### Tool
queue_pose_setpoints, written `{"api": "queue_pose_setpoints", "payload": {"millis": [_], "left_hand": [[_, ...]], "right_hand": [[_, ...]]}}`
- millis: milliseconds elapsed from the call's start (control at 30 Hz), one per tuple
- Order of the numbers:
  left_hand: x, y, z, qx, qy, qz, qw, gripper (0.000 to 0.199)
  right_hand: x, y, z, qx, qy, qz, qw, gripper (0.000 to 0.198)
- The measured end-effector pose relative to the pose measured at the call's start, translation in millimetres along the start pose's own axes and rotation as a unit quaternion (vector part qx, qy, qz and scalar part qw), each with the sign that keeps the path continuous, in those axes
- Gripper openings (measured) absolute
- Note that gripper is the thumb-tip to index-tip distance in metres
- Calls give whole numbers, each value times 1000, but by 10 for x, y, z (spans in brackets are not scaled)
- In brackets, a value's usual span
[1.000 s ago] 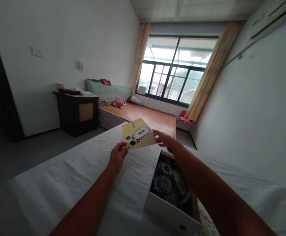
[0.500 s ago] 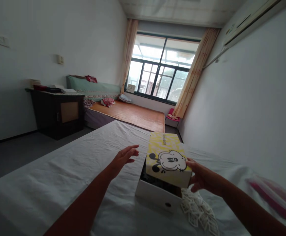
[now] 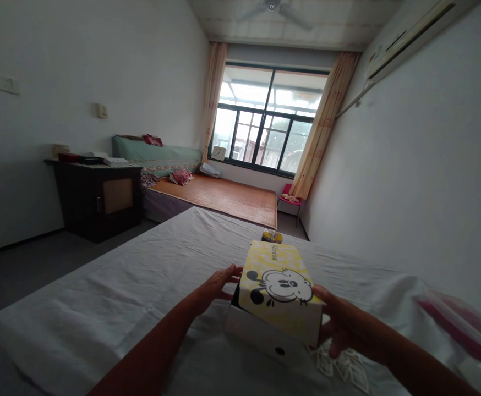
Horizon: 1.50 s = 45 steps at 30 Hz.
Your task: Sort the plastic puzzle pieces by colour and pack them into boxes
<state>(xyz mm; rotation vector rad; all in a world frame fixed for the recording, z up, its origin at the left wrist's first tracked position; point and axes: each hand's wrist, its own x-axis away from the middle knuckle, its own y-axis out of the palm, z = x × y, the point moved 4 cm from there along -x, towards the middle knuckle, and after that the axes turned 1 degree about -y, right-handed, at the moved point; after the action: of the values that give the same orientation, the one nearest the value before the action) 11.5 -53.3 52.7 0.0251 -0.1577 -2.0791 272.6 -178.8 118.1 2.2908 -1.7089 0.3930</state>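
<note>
closing contact on a box. the yellow-and-white cardboard lid with a printed cartoon dog [image 3: 282, 283], half a second ago riding higher over a wide dark gap, now sits lower on the white cardboard box with a dark round hole [image 3: 251, 330]; the opening is judged mostly covered, though the lid remains askew, with a dark slit at its left front. the box rests on the wrinkled white cloth [image 3: 141, 297]. the left hand [image 3: 220, 283], previously apart, has come to the lid's left side, fingers extended and slightly parted. the right hand [image 3: 339, 322] wraps the right front corner, thumb at the top edge, fingers curved below; whether it pinches cannot be told. both forearms angle inward. flat white openwork pieces [image 3: 348, 371] lie beside the box, near the right hand.
</note>
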Motion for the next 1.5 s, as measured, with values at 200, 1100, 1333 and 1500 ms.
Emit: {"api": "queue_pose_setpoints", "payload": {"millis": [200,1100,1333,1500], "left_hand": [[40,69,54,3,-1,-24,1000,55],[114,229,186,-4,-11,-104,995,65],[-14,60,58,-15,-26,-62,998,55],[-92,-20,-1,-16,-44,-46,998,52]], "right_hand": [[-68,74,233,15,59,61,996,98],[-256,-192,321,-174,-164,203,950,67],[361,-1792,214,-146,-196,426,871,54],[694,-3097,365,-30,-128,604,786,63]]}}
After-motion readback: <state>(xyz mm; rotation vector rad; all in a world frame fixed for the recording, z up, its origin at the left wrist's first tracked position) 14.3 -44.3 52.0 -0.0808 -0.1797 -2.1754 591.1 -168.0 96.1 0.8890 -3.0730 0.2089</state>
